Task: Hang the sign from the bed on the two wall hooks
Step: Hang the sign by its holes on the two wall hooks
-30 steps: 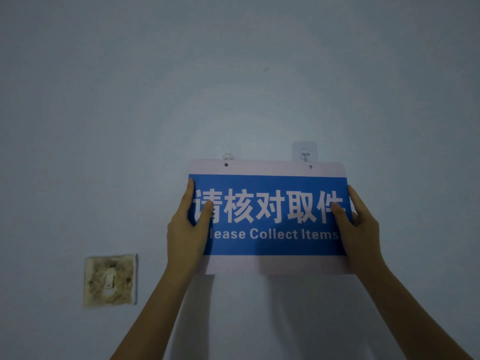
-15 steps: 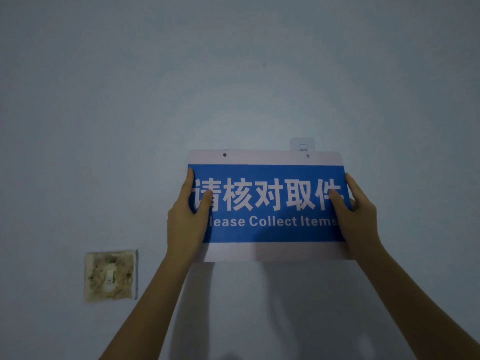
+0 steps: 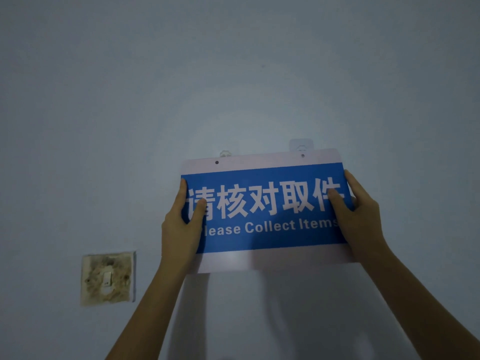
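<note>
— Two hands are on the sign [image 3: 265,209] now. The left hand [image 3: 179,224] grips its left edge with the thumb on the blue face and the fingers behind. The right hand [image 3: 358,216] grips the right edge in the same way.

— Where is the sign against the wall?

— It is flat near the wall, just under the two hooks. The left hook [image 3: 225,153] shows above the top edge, a little to the right of the left hole [image 3: 217,162]. The right hook [image 3: 301,146] stands just above the right hole [image 3: 302,155].

— What is different from half a second ago?

— Half a second ago the sign was level and higher, and it covered the left hook completely. Now it is lower, and it is tilted, with the right side higher than the left. So the left hook is visible again.

— What does that mean for the task?

— I think the sign is not yet hung. Neither hole seems to sit on its hook. The right hole is very close, so this side probably goes first. After that the left side must rise and move slightly right to meet its hook.

— Anything else on the wall?

— Only a dirty old switch plate [image 3: 107,278], low to the left, well apart from the sign.
</note>
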The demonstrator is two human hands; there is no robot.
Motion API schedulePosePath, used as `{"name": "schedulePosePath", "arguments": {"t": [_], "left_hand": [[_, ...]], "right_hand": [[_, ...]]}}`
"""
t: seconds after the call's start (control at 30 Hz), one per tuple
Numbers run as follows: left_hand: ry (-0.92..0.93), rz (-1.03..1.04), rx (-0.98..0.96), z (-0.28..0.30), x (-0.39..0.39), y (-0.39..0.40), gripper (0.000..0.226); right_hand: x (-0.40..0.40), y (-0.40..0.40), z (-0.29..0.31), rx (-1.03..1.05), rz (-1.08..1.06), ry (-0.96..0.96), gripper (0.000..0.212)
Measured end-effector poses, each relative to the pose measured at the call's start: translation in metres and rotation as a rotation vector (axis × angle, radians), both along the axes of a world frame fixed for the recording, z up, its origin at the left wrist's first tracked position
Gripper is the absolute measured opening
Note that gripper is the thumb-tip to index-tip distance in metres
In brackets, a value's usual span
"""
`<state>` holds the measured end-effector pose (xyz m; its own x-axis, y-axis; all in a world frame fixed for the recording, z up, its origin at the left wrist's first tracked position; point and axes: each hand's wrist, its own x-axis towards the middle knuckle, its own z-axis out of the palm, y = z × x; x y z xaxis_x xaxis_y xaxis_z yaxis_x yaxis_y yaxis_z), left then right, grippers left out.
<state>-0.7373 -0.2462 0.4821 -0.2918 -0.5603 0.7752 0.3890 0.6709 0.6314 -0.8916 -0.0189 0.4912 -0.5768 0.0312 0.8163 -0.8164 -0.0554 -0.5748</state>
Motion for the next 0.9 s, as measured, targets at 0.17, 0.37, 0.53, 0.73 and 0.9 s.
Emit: {"name": "schedulePosePath", "arguments": {"t": [0.17, 0.37, 0.53, 0.73, 0.9], "left_hand": [[-0.031, -0.004, -0.017, 0.003, -0.005, 0.007, 0.062], [-0.022, -0.014, -0.030, 0.009, -0.010, 0.013, 0.061], [-0.030, 0.005, -0.006, -0.007, -0.007, 0.011, 0.062], [-0.057, 0.040, -0.030, -0.008, -0.006, 0.007, 0.063], [-0.097, 0.093, -0.061, -0.004, -0.003, 0.005, 0.062]], "right_hand": [[-0.003, 0.009, -0.001, -0.019, 0.033, -0.036, 0.047], [-0.007, 0.010, 0.001, -0.023, 0.026, -0.080, 0.048], [-0.003, 0.005, -0.011, 0.006, 0.003, -0.036, 0.048], [-0.008, -0.004, -0.023, -0.032, 0.055, -0.076, 0.049], [-0.008, -0.009, -0.031, -0.054, 0.105, -0.109, 0.048]]}}
